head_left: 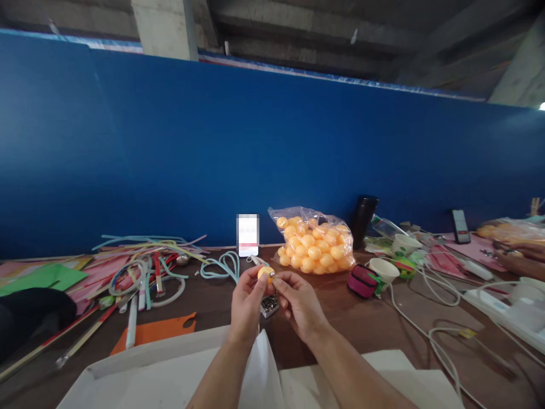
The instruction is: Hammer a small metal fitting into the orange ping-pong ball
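Observation:
My left hand (244, 304) pinches an orange table tennis ball (264, 272) between thumb and fingers. On the ball's right side sits a small shiny metal piece (272, 275), its exact kind too small to make out. The thumb and fingertips of my right hand (304, 307) close on that piece, against the ball. Below and between the hands is a small box of dark, shiny metal bits (269, 305), partly covered by my fingers. Behind the hands, a clear plastic bag (315, 241) full of similar orange balls lies on the brown table.
Tangled soft tubes (147, 270), coloured sheets (46, 278) and sticks lie left. A phone (248, 236) stands against the blue partition (272, 142). To the right are a black bottle (365, 218), a purple pouch (361, 281), paper cups (384, 269), white cables and another person's hand (522, 258).

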`<state>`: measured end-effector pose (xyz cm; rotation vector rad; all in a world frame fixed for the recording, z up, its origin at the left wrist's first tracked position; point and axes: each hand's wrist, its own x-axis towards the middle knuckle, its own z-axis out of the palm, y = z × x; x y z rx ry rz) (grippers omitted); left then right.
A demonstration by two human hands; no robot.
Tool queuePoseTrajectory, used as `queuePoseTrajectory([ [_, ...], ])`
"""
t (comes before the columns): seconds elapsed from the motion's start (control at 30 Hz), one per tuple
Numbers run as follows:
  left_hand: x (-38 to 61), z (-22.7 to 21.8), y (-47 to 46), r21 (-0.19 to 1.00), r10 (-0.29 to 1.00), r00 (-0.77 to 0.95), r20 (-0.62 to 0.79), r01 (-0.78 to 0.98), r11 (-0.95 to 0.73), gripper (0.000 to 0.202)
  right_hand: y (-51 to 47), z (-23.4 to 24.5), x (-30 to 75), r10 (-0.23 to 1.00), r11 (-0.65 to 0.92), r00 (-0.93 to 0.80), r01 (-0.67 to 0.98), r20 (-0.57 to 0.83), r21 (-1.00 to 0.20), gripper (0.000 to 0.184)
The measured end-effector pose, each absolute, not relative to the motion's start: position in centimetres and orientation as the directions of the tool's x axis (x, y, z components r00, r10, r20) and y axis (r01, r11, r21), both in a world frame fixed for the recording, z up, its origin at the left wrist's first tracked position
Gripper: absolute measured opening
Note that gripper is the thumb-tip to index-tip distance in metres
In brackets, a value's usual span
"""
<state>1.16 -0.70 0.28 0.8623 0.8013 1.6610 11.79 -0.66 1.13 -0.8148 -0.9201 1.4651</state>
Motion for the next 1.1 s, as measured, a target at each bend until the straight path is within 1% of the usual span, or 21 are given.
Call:
queuePoseTrajectory([
  [0.2, 1.1, -0.2, -0.5, 0.844, 0.965, -0.19, 0.18, -0.474, -0.251, 0.039, -0.8, 1.4, 11.8, 0.995, -0.035, -0.099, -0.447, 0.01, -0.894, 0.028],
  [0.5, 1.2, -0.1, -0.5, 0.85, 0.968, -0.186, 0.167, -0.471, -0.237, 0.038, -0.7, 1.3, 11.8, 0.994, -0.028, -0.11, -0.468, 0.028, -0.883, 0.026],
  [0.83, 1.1, 0.7, -1.0, 0.896, 0.959, -0.229, 0.169, -0.37, -0.246, 0.041, -0.3, 0.5, 11.6, 0.996, -0.014, -0.085, -0.469, 0.03, -0.883, 0.028],
  [0.97, 1.2, 1.2, -1.1, 0.884, 0.954, -0.232, 0.188, -0.383, -0.267, 0.04, -0.1, 0.4, 11.6, 0.996, -0.008, -0.08, -0.479, 0.035, -0.878, 0.028],
  [1.1, 1.2, 0.9, -0.8, 0.849, 0.969, -0.21, 0.134, -0.48, -0.221, 0.042, -0.2, 0.6, 11.7, 0.996, -0.006, -0.084, -0.473, 0.039, -0.881, 0.027],
])
